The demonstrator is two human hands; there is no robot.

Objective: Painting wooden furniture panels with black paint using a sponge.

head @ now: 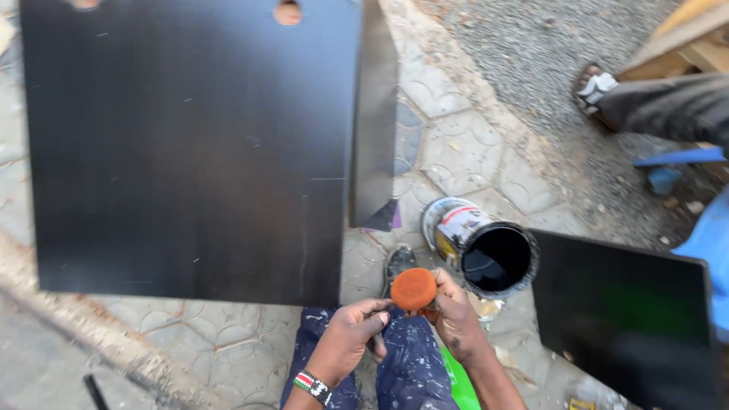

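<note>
One round orange sponge (pixel 413 288) is held low in the view, above the person's knees, pinched between both hands. The right hand (pixel 456 315) closes its grip on the sponge's right side and underside; the left hand (pixel 349 334), with one beaded wristband (pixel 312 386), has its fingers pressed against the sponge's left edge. One open paint tin (pixel 486 250) holding black liquid stands tilted on the paved ground (pixel 463 152), just right of the sponge. Two black-coated boards are visible: one large board (pixel 190 144) at left, one smaller board (pixel 630 319) at right. One dark shoe (pixel 399 262) shows just behind the sponge. Another person's sandalled foot (pixel 594 87) is at upper right, well apart.
</note>
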